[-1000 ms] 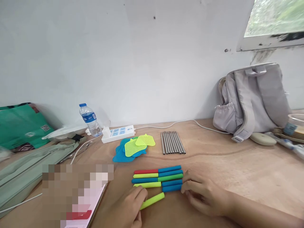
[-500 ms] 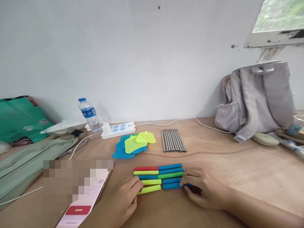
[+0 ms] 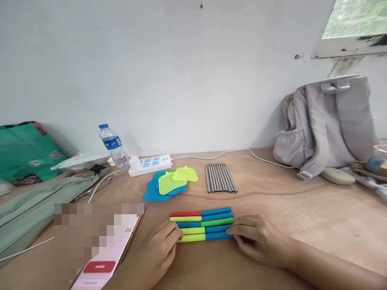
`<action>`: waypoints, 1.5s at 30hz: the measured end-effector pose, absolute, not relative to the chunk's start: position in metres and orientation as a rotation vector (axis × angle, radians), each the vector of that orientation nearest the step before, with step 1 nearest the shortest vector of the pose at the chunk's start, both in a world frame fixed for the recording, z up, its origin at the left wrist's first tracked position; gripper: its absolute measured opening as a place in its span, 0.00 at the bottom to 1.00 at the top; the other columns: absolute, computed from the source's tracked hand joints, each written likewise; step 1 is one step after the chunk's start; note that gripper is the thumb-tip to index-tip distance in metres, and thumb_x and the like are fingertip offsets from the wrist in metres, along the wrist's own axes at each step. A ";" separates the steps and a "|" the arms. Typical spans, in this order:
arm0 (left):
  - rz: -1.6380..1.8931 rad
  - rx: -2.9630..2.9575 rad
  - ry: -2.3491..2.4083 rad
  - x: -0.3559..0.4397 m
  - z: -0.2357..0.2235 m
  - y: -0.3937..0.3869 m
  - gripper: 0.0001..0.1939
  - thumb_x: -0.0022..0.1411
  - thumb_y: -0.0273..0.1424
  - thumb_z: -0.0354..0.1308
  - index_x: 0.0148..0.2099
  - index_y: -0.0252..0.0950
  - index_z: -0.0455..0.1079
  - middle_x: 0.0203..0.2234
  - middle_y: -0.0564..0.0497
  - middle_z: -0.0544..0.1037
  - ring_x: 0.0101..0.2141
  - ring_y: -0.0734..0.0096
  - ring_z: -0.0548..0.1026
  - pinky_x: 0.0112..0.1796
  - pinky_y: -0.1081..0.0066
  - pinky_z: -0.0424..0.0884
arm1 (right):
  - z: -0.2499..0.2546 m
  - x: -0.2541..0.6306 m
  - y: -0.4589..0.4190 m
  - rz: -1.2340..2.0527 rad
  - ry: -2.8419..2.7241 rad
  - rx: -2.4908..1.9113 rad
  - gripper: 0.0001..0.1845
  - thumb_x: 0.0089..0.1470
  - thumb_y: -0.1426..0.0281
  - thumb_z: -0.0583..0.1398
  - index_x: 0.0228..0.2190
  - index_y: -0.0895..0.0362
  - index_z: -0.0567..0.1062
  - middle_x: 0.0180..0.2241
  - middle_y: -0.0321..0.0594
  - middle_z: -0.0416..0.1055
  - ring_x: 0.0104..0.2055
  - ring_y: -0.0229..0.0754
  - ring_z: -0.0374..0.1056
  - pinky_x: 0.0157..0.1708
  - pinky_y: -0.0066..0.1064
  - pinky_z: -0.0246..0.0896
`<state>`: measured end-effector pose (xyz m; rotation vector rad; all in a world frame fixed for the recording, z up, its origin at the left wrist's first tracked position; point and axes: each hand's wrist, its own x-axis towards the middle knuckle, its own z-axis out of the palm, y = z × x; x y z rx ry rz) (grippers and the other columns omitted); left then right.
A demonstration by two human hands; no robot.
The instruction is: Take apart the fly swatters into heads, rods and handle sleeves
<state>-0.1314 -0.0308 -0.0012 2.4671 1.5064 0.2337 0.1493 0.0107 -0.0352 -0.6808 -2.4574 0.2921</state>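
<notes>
Two columns of matte coloured tubes lie end to end on the table. The left column has a red tube point(image 3: 185, 214) on top, then yellow and blue ones. Blue tubes and one green tube point(image 3: 217, 222) make up the right column. My left hand point(image 3: 161, 247) is closed on the left end of the nearest yellow tube point(image 3: 193, 238). Opposite it, my right hand point(image 3: 258, 239) has its fingers closed at the right end of the nearest blue tube point(image 3: 217, 235). The inner ends of these two tubes meet. My fingers hide both outer ends.
Beyond the tubes lie blue and yellow perforated swatter heads point(image 3: 172, 183) and a row of metal tubes point(image 3: 220, 178). A phone point(image 3: 109, 249) lies at left. Behind are a power strip point(image 3: 151, 164), a water bottle point(image 3: 113, 146) and a grey backpack point(image 3: 326, 125).
The nearest yellow and blue tubes have come together end to end and now lie straighter, close against the row above. My right hand has shifted slightly left.
</notes>
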 end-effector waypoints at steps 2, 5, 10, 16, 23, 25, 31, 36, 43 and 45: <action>0.245 2.494 1.517 -0.131 -0.001 -0.032 0.14 0.56 0.20 0.41 0.35 0.40 0.64 0.35 0.51 0.70 0.37 0.67 0.70 0.38 0.69 0.67 | -0.035 0.149 0.011 0.330 -2.431 -0.692 0.15 0.50 0.79 0.52 0.37 0.55 0.73 0.33 0.41 0.73 0.33 0.37 0.69 0.33 0.27 0.65; 0.312 2.564 1.561 -0.131 -0.004 -0.033 0.14 0.55 0.22 0.44 0.39 0.41 0.66 0.41 0.49 0.70 0.40 0.65 0.71 0.39 0.67 0.68 | -0.033 0.149 0.011 0.398 -2.385 -0.713 0.12 0.49 0.78 0.52 0.34 0.55 0.72 0.32 0.41 0.71 0.33 0.37 0.68 0.32 0.26 0.64; 0.590 2.578 1.803 -0.126 -0.018 -0.035 0.21 0.53 0.28 0.49 0.51 0.43 0.63 0.51 0.48 0.64 0.46 0.58 0.68 0.44 0.61 0.67 | -0.029 0.151 0.012 0.463 -2.315 -0.842 0.10 0.44 0.78 0.55 0.31 0.56 0.70 0.29 0.40 0.68 0.29 0.36 0.65 0.28 0.25 0.61; 0.694 2.417 1.918 -0.111 -0.038 -0.036 0.32 0.54 0.32 0.51 0.61 0.45 0.49 0.60 0.47 0.50 0.56 0.51 0.55 0.48 0.54 0.64 | -0.028 0.148 0.011 0.561 -2.332 -0.918 0.09 0.42 0.78 0.55 0.30 0.56 0.69 0.28 0.39 0.65 0.25 0.33 0.61 0.23 0.24 0.59; 0.605 2.287 1.894 -0.110 -0.044 -0.033 0.31 0.54 0.39 0.53 0.60 0.47 0.52 0.59 0.48 0.52 0.58 0.48 0.51 0.51 0.48 0.58 | -0.026 0.146 0.009 0.568 -2.316 -0.930 0.08 0.42 0.78 0.55 0.29 0.56 0.69 0.26 0.37 0.63 0.23 0.33 0.60 0.22 0.23 0.58; 0.598 2.255 1.887 -0.111 -0.046 -0.032 0.31 0.54 0.40 0.53 0.60 0.47 0.53 0.59 0.48 0.53 0.57 0.49 0.52 0.51 0.48 0.58 | -0.026 0.145 0.008 0.582 -2.307 -0.946 0.08 0.43 0.78 0.55 0.28 0.56 0.69 0.27 0.38 0.63 0.25 0.34 0.61 0.24 0.25 0.59; 0.621 2.208 1.880 -0.112 -0.048 -0.031 0.29 0.55 0.42 0.51 0.60 0.48 0.54 0.59 0.48 0.53 0.57 0.49 0.52 0.50 0.49 0.60 | -0.027 0.146 0.009 0.505 -2.323 -0.996 0.25 0.44 0.71 0.58 0.48 0.55 0.63 0.47 0.48 0.61 0.51 0.49 0.57 0.49 0.40 0.57; 0.549 2.157 1.813 -0.112 -0.042 -0.029 0.28 0.58 0.42 0.49 0.61 0.49 0.51 0.58 0.48 0.53 0.56 0.53 0.55 0.50 0.53 0.61 | -0.029 0.144 0.012 0.584 -2.542 -1.122 0.32 0.55 0.58 0.51 0.59 0.50 0.49 0.61 0.45 0.43 0.62 0.53 0.37 0.57 0.50 0.42; 0.582 2.253 1.747 -0.116 -0.037 -0.024 0.26 0.58 0.42 0.49 0.59 0.50 0.54 0.52 0.48 0.61 0.53 0.56 0.59 0.49 0.54 0.62 | -0.033 0.137 0.008 0.698 -2.518 -1.147 0.28 0.59 0.59 0.44 0.59 0.51 0.48 0.62 0.41 0.39 0.63 0.50 0.33 0.59 0.47 0.37; 0.596 2.264 1.765 -0.115 -0.037 -0.024 0.26 0.58 0.42 0.49 0.59 0.49 0.55 0.51 0.47 0.63 0.52 0.56 0.60 0.49 0.54 0.62 | -0.035 0.134 0.005 0.729 -2.460 -1.136 0.28 0.59 0.59 0.44 0.59 0.51 0.48 0.62 0.39 0.39 0.63 0.49 0.33 0.59 0.47 0.37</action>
